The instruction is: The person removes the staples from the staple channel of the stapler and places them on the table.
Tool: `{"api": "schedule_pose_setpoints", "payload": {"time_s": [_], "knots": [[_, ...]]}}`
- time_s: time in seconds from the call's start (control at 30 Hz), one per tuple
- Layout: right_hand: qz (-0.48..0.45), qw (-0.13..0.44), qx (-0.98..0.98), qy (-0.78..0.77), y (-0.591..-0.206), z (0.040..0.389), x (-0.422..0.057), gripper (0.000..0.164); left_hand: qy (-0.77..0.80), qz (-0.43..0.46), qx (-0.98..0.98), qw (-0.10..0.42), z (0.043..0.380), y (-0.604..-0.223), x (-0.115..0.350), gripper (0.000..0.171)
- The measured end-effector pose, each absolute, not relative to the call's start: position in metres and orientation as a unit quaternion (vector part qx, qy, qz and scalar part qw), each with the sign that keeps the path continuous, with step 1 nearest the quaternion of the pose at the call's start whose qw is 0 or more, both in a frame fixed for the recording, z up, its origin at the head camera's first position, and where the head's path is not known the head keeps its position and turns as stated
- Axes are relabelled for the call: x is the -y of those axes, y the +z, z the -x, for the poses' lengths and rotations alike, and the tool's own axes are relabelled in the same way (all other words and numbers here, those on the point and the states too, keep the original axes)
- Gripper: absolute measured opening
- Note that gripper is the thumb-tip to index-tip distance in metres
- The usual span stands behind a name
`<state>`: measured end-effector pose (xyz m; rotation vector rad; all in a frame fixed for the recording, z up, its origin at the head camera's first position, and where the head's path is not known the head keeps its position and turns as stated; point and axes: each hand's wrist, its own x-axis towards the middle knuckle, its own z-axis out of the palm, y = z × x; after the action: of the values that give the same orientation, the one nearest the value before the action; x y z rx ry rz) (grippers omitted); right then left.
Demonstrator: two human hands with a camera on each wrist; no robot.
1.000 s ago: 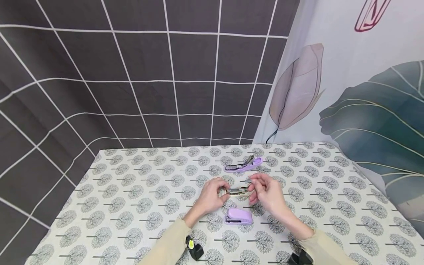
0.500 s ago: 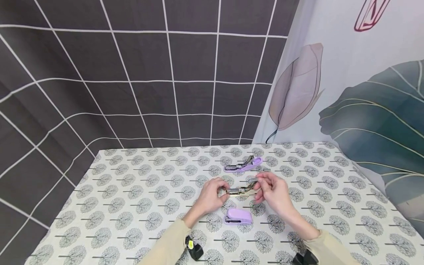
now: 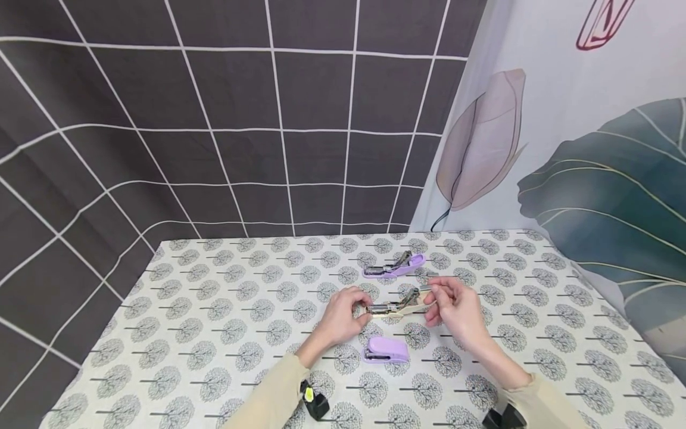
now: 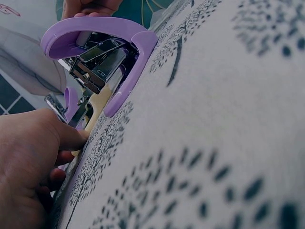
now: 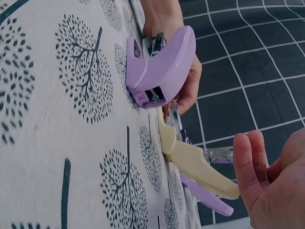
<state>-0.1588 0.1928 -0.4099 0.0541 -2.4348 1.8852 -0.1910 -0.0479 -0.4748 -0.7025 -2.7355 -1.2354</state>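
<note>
My left hand [image 3: 343,314] holds the front end of a cream stapler [image 3: 409,308] on the table, between thumb and fingers. The stapler is folded open, its metal magazine showing and its cream cover [image 5: 195,164] swung back to the right. A short silver staple strip [image 3: 425,287] is pinched in the fingertips of my right hand [image 3: 455,307], right by the stapler's raised metal part. Nearer me stands a closed purple stapler [image 3: 387,350], which looms large in both wrist views. Behind the cream one lies a second purple stapler [image 3: 393,270], also folded open.
Another small silver strip [image 3: 432,274] lies on the table beside the far purple stapler. A tree-patterned cloth [image 3: 214,357] covers the table. Dark gridded curtain [image 3: 311,155] hangs behind it, and a leaf-printed curtain [image 3: 482,143] hangs at the right.
My right hand has drawn to the right with the staple strip, uncovering more of the cream stapler, whose metal part now rises higher. My left hand has stayed in place.
</note>
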Motion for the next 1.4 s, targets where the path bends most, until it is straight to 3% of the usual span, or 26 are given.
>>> {"api": "schedule_pose_setpoints", "payload": {"time_s": [1.4], "knots": [[0.036,0.010,0.801,0.598,-0.433,0.158,-0.235,0.025,-0.407,0.235,0.882,0.035,0.191,-0.474,0.048,0.021]]}}
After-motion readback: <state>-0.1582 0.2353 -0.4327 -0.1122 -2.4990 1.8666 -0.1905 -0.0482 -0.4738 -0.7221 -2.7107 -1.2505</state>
